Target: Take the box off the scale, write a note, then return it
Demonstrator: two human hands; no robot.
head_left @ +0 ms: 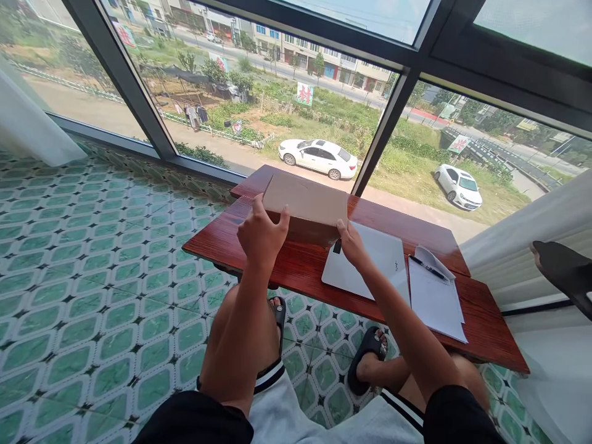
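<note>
Cardboard box (305,200) between left hand (261,234) and right hand (351,243).

white roadside sign (304,94) outside reads "村"; other signs probably illegible.

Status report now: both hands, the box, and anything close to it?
Left hand and right hand grip cardboard box at its ends. Box rests on red wooden table. Closed white laptop directly beside box; papers with pen farther right.

The dark object (564,274) at right is cut off by the picture's edge.
</note>
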